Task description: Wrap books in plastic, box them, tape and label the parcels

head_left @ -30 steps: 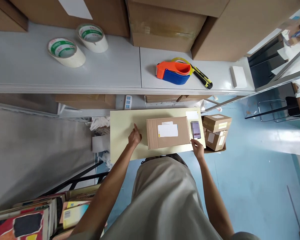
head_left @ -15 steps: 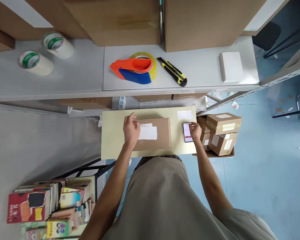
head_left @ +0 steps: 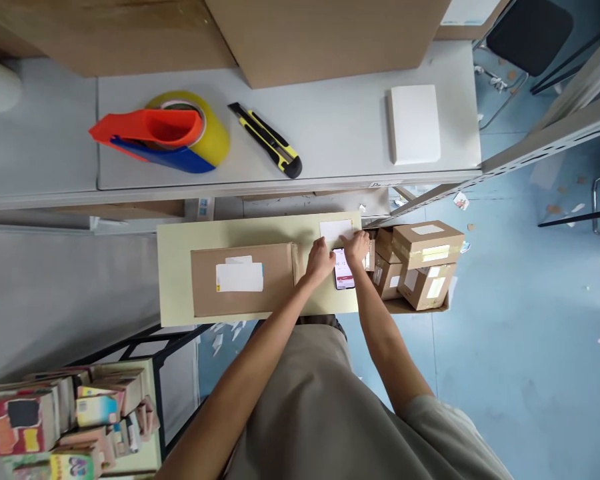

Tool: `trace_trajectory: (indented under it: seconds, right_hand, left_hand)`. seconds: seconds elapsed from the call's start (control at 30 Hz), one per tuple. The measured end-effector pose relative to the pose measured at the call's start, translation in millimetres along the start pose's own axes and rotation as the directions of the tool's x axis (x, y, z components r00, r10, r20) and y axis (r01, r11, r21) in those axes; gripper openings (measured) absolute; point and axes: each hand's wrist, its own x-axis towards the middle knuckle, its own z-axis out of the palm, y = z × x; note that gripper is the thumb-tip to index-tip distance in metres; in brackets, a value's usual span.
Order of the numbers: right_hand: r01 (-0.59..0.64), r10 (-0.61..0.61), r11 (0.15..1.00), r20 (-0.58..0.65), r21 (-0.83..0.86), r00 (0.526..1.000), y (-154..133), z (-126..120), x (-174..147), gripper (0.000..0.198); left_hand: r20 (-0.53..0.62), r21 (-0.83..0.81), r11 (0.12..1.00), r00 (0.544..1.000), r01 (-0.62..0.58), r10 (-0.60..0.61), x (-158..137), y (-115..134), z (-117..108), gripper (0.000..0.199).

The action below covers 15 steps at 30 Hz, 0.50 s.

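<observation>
A narrow pale-yellow table [head_left: 180, 267] carries a cardboard box [head_left: 205, 293] with white labels [head_left: 240, 277] on its top. My left hand [head_left: 321, 261] is just right of the box, its fingers curled together; whatever they may hold is hidden. A white label sheet [head_left: 334, 229] lies near the table's far right corner. At its lower right corner, the bent fingers of my right hand [head_left: 356, 249] grip the edge. Between and below both hands, a phone [head_left: 344, 270] with its screen lit lies face up, partly covered by my right hand.
On the grey shelf [head_left: 340, 127] ahead rest a tape dispenser [head_left: 160, 133], a box cutter [head_left: 267, 141] and a white block [head_left: 416, 125]. Small cartons [head_left: 429, 241] are stacked right of the table. Books [head_left: 97, 408] fill a rack at lower left.
My left hand has moved right, off the box, to beside the phone. My right hand has gone from the phone's edge up to the label sheet. The view has shifted right.
</observation>
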Motion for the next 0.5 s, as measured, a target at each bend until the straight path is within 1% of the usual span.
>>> trace_trajectory:
  seconds: [0.13, 0.23, 0.33, 0.5]
  right_hand:
    - [-0.055, 0.053, 0.997, 0.041, 0.055, 0.998, 0.7, -4.0, 2.4, 0.027]
    - [-0.077, 0.072, 0.995, 0.081, 0.058, 0.994, 0.7, -8.3, 1.5, 0.014]
    - [-0.093, 0.088, 0.994, 0.095, 0.052, 0.992, 0.4, -12.8, -1.6, 0.016]
    - [-0.064, 0.061, 0.997, 0.073, 0.039, 0.995, -0.3, -21.8, -6.8, 0.03]
  left_hand:
    - [0.001, -0.006, 0.998, 0.998, 0.06, -0.06, 8.0, -2.9, 1.2, 0.065]
    - [0.009, -0.019, 0.991, 0.991, 0.134, -0.134, 11.8, -4.8, 1.8, 0.06]
    - [0.015, -0.03, 0.983, 0.983, 0.183, -0.183, 16.6, -5.9, 2.4, 0.056]
    - [0.01, -0.038, 0.98, 0.98, 0.198, -0.197, 26.9, -6.7, 3.4, 0.061]
